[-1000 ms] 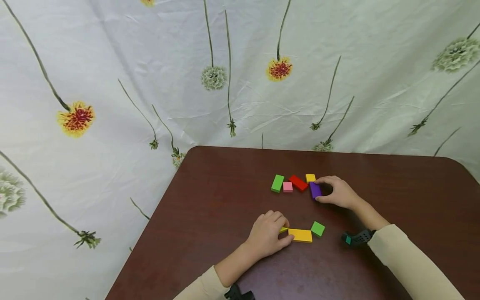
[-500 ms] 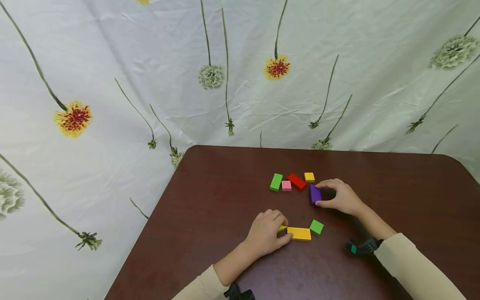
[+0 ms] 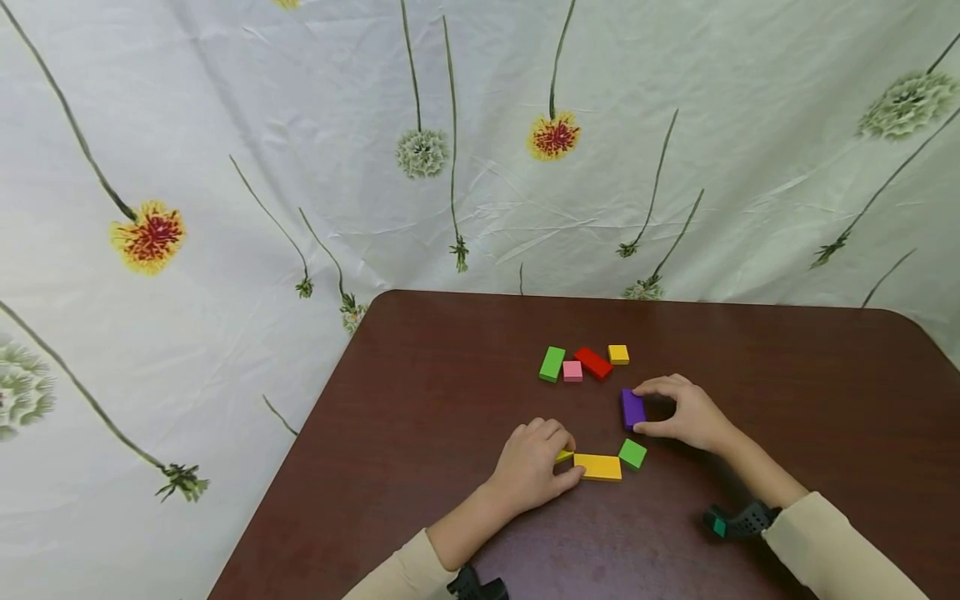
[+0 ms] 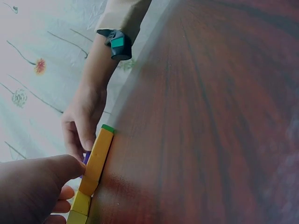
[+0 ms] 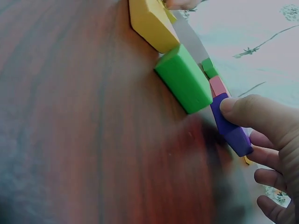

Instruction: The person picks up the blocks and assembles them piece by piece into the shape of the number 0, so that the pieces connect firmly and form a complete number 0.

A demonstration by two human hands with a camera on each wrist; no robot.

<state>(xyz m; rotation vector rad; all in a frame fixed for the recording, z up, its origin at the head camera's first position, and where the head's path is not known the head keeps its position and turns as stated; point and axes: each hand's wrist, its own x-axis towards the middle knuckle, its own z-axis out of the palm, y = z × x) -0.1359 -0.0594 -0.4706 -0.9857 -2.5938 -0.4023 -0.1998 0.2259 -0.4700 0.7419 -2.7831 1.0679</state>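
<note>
In the head view my right hand (image 3: pixel 692 414) pinches a purple block (image 3: pixel 633 408) between thumb and fingers. The right wrist view shows the thumb on one face of the purple block (image 5: pixel 229 123). Just nearer to me lies a green block (image 3: pixel 633 453), which touches the right end of a long orange-yellow block (image 3: pixel 598 467). At that block's left end my left hand (image 3: pixel 530 467) curls around a smaller yellow block (image 3: pixel 563 456), mostly covered by the hand. The left wrist view shows the yellow block (image 4: pixel 80 204) in line with the long one, beside the fingers.
Farther back on the brown table (image 3: pixel 450 375) lie a green block (image 3: pixel 552 364), a pink block (image 3: pixel 572 371), a red block (image 3: pixel 593 363) and a small yellow block (image 3: pixel 618 354). Behind the table hangs a flower-printed cloth (image 3: pixel 337 125).
My right hand has drawn the purple block toward me, away from the small yellow block at the back and closer to the front green block. The left hand has stayed in place.
</note>
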